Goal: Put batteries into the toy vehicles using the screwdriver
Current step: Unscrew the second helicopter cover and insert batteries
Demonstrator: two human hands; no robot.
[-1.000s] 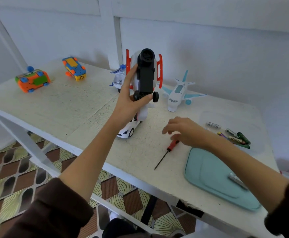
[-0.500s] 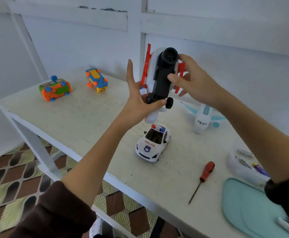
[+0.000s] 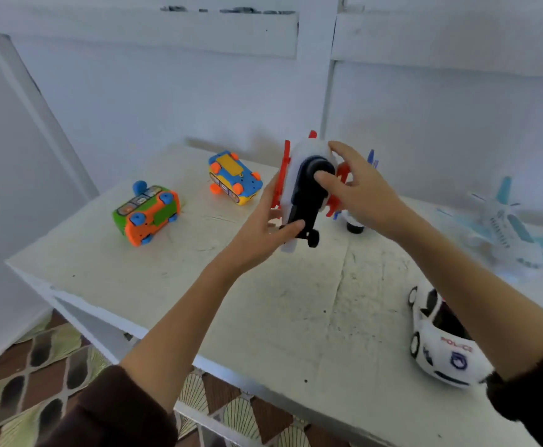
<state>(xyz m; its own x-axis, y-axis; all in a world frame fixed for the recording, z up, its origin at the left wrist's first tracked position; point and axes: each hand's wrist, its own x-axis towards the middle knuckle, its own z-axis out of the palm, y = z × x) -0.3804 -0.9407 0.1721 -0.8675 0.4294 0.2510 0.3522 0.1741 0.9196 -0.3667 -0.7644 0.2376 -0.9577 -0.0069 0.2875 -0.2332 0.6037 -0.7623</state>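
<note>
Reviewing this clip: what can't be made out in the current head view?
- Screwdriver and batteries: nowhere in the frame.
- Held toy: battery cover hidden by left hand and right hand.
- Small toy behind: mostly hidden by right hand.
- Police car: partly covered by right forearm.
- Toy plane: blurred.

Both my bare forearms reach out, dark sleeves pushed back near me. My left hand (image 3: 260, 233) cups from the left, thumb curled across the front; my right hand (image 3: 360, 191) curls its fingers (image 3: 323, 179) in from the right.
</note>
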